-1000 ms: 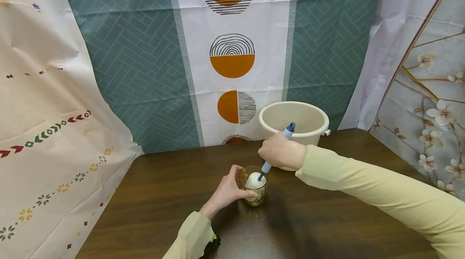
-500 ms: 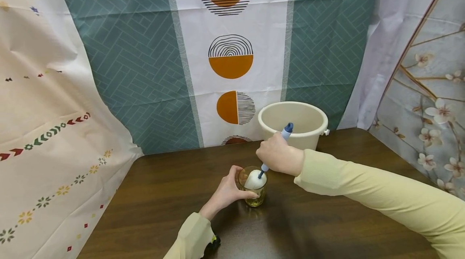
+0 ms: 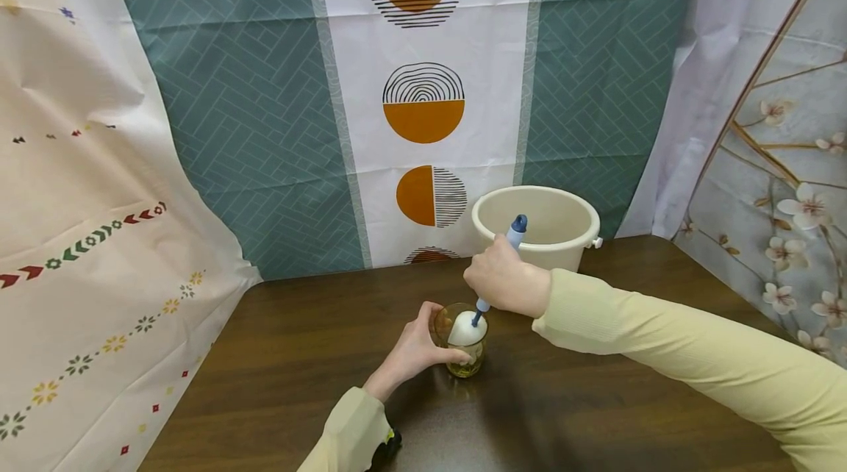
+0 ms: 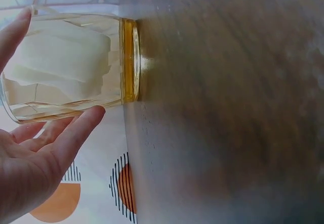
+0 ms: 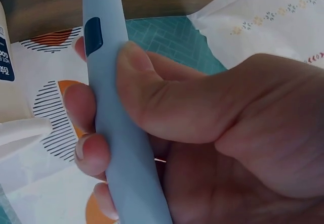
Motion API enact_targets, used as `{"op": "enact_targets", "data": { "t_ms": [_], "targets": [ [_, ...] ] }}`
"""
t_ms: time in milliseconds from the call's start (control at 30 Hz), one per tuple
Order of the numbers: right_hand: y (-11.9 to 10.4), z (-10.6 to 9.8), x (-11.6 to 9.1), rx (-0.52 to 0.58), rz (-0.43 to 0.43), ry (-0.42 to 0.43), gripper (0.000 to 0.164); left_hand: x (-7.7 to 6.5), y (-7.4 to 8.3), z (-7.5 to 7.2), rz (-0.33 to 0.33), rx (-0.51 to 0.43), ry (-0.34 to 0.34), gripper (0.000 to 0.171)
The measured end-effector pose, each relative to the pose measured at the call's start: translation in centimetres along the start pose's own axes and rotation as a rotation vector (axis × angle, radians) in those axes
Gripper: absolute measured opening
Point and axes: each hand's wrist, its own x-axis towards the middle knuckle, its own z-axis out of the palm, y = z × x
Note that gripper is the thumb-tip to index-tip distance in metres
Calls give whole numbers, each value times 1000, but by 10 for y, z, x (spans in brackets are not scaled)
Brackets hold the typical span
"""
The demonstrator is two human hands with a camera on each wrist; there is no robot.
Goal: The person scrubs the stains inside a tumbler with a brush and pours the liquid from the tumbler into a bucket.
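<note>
An amber-tinted glass [image 3: 471,364] stands upright on the dark wooden table. My left hand [image 3: 415,345] grips it from the left, thumb in front and fingers behind. In the left wrist view the white sponge head [image 4: 66,57] shows through the wall of the glass [image 4: 129,62]. My right hand [image 3: 506,277] holds the light-blue handle of a bottle brush [image 3: 515,235], its dark-blue tip pointing up. The brush slants down into the glass, where its white sponge head [image 3: 466,329] sits. In the right wrist view, thumb and fingers wrap the brush handle [image 5: 119,107].
A cream bucket [image 3: 589,233] stands behind my right hand at the back of the table [image 3: 317,332]. Patterned cloths hang at the back, left and right. A dark strap or device [image 3: 387,450] sits at my left wrist.
My right hand has shifted slightly left, and the top of the brush handle has swung left and up, so it stands steeper. The left hand keeps its hold on the glass.
</note>
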Motion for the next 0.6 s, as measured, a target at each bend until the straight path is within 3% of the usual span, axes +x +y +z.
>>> {"op": "enact_targets", "data": {
  "t_ms": [167, 400, 600],
  "targets": [
    [8, 1, -2, -15, -57, 100, 18, 0, 0, 0, 14, -17, -6, 75],
    [14, 7, -2, 60, -88, 107, 19, 0, 0, 0, 24, -20, -6, 75],
    [15, 9, -4, 53, -109, 166, 22, 1, 0, 0, 20, -10, 0, 75]
  ]
}}
